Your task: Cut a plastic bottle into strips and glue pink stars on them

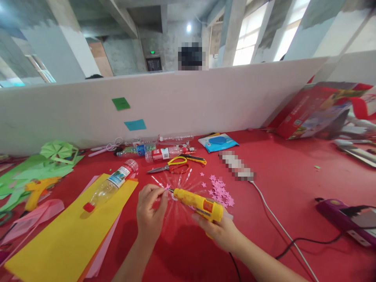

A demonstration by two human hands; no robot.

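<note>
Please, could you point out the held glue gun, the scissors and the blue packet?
Held glue gun [196,201], head view: on its yellow body.
Scissors [168,166], head view: near the pivot.
Blue packet [217,140], head view: on its darker oval.

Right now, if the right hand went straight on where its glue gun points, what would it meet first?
Probably the pink star in the left hand, just ahead of the nozzle; whether they touch is unclear.
</note>
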